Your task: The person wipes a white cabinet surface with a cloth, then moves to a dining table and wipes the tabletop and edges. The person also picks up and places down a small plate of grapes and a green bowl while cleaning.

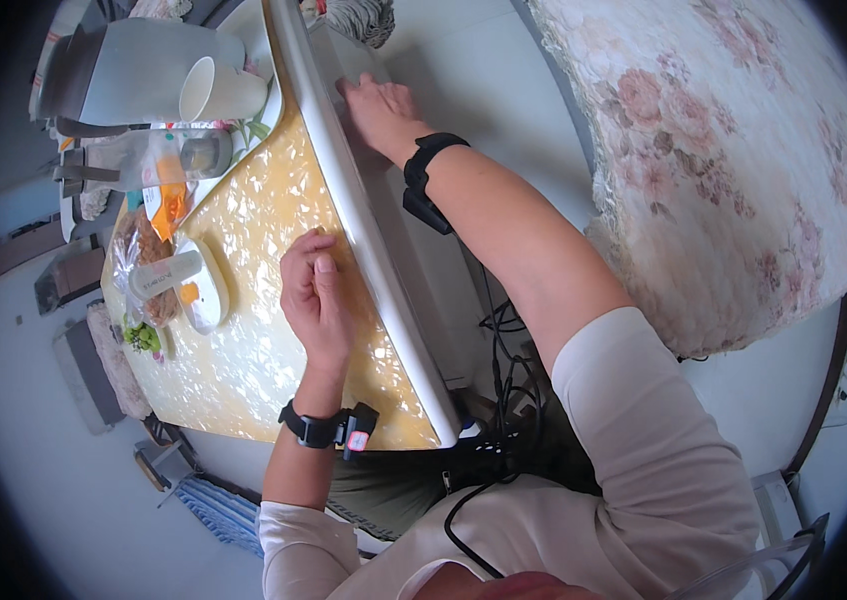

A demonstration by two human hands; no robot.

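My left hand [314, 292] is over the table [266, 360], near its white-edged side. Its fingers are curled in with the thumb against them, and nothing shows in it. Past that edge, my right hand [382, 109] reaches low beside the table's grey side panel [416, 277]. Its fingers bend toward the panel; their tips are partly hidden, so I cannot tell whether they grip anything. Black straps with small devices circle both wrists. Closest to my left hand on the tabletop is a white plate [212, 300] bearing a small orange piece [189, 292].
A floral tray [272, 112] carries a paper cup [232, 90], a large pitcher [160, 67] and a slimmer clear container [153, 156]. An orange packet [170, 206], bagged brown food [157, 251] and green grapes [142, 336] lie nearby. Black cables [502, 352] hang below; a floral-covered seat [716, 165] stands right.
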